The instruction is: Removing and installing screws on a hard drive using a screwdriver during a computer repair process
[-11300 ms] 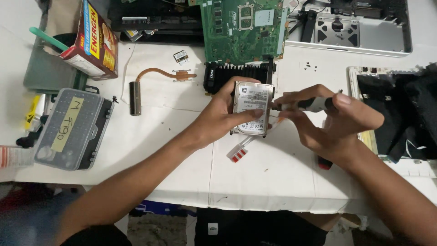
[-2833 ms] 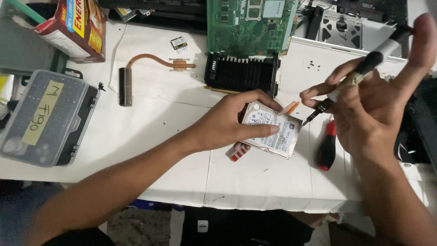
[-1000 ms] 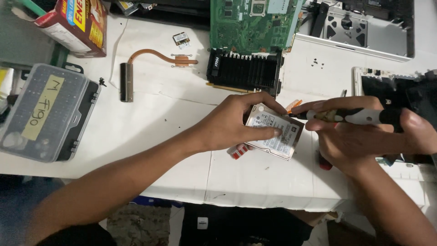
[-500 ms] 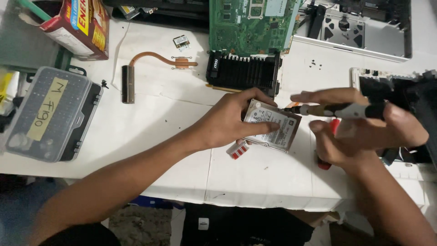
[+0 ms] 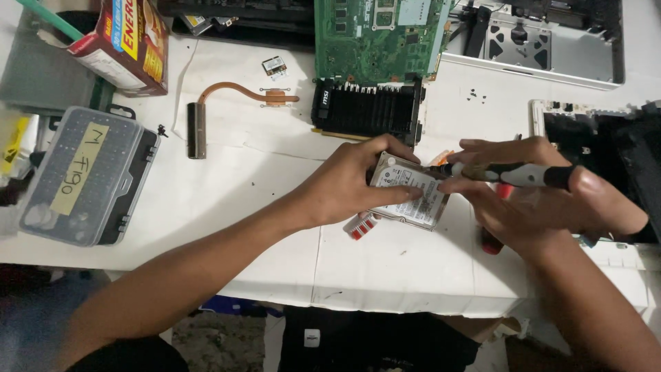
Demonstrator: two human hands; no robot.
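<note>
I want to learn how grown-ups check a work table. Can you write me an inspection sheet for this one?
Surface: white table, seams showing, tiny black screws loose near its far edge.
Job's things: silver rectangular hard drive; black-and-white-handled screwdriver with its tip at the drive's edge.
Clutter: green circuit board, black finned heatsink card, copper heat pipe, grey plastic bit case, cardboard box.
Hands: left hand grips the drive; right hand holds the screwdriver.
Cables: nothing seen.
Surroundings: opened laptop shells at the far right.
</note>
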